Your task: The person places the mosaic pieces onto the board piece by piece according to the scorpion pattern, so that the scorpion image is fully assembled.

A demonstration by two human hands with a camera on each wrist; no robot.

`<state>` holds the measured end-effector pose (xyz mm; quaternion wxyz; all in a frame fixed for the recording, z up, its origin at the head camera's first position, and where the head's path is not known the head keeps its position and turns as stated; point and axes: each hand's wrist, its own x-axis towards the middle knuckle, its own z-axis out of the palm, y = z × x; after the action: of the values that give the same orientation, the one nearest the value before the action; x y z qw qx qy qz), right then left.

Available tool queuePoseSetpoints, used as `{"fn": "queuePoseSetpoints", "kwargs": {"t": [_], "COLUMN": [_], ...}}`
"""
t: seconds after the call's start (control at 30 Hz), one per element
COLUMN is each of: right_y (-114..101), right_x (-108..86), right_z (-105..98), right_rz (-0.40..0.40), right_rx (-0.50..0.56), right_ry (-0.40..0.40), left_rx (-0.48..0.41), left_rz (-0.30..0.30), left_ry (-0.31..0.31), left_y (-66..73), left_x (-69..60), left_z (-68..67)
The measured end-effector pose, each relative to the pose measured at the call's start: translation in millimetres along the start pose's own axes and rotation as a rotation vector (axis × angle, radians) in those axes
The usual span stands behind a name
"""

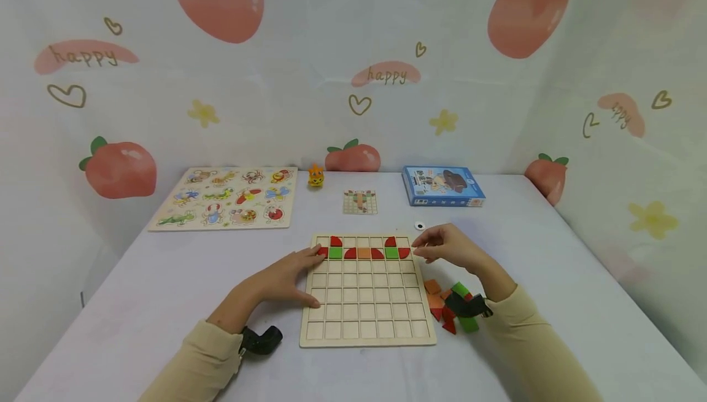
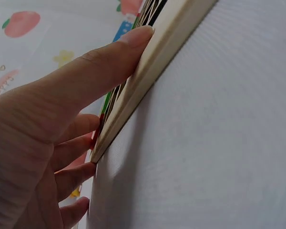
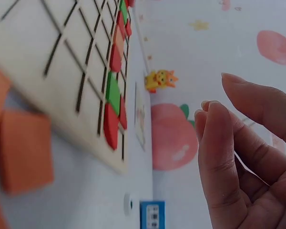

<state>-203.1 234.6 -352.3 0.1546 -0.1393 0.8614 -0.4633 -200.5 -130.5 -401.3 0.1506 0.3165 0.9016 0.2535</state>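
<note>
A wooden grid board (image 1: 364, 331) holds red, green and orange pieces in its top two rows. My left hand (image 1: 284, 276) rests on the board's left edge, thumb on the rim and fingers by the upper left corner; the left wrist view shows the thumb (image 2: 102, 67) on the board's side (image 2: 128, 105). Just off the upper right corner, my right hand (image 1: 455, 248) hovers with bent fingers and nothing between them. In the right wrist view a gap separates thumb and fingers (image 3: 217, 152), and a red piece (image 3: 110, 126) lies at the end of its row.
Loose orange, red and green pieces (image 1: 432, 286) lie right of the board, partly under the right wrist's camera. Behind stand a small pattern card (image 1: 360, 202), an orange-yellow figurine (image 1: 315, 176), a blue box (image 1: 444, 186) and an insect puzzle board (image 1: 226, 196). A small round eye piece (image 1: 420, 226) lies near the right hand.
</note>
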Motion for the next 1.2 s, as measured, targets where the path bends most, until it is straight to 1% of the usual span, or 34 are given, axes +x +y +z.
{"fn": "queuePoseSetpoints", "kwargs": {"t": [0.1,0.27,0.33,0.43,0.6,0.73,0.83,0.9,1.03,1.2], "right_y": [4,17,27,34,44,46,46,48,55,65], "right_x": [-14.3,-30.8,-34.6,-42.7,-53.5,-55.7,-52.2,-46.0,-22.3,11.0], "right_z": [-5,-11,-14,-16,-19,-24,-30,-35,-46,-53], "right_rz": [0.016,0.043,0.036,0.043,0.098,0.124,0.145,0.151,0.147,0.189], "right_rx": [-0.011,-0.028,-0.036,-0.037,-0.031,-0.042,-0.046,-0.044,-0.036,-0.029], "right_ry": [0.019,0.035,0.030,0.025,0.023,0.040,0.073,0.094,0.132,0.202], "left_rx": [-0.017,-0.022,-0.023,-0.019,-0.019,-0.027,-0.026,-0.028,-0.031,-0.034], "left_rz": [0.011,0.010,0.010,0.010,0.010,0.012,0.012,0.013,0.013,0.021], "left_ry": [0.010,0.025,0.030,0.036,0.034,0.036,0.034,0.030,0.028,0.029], "left_y": [-1.2,-1.4,-1.3,-2.2,-3.8,-4.3,-4.2,-4.2,-4.9,-5.2], "left_x": [-0.8,-1.8,-2.2,-2.2,-1.4,-1.8,-1.4,-1.0,-2.1,-1.6], "left_z": [0.8,1.5,1.5,2.1,3.5,4.0,3.8,3.7,3.0,3.6]}}
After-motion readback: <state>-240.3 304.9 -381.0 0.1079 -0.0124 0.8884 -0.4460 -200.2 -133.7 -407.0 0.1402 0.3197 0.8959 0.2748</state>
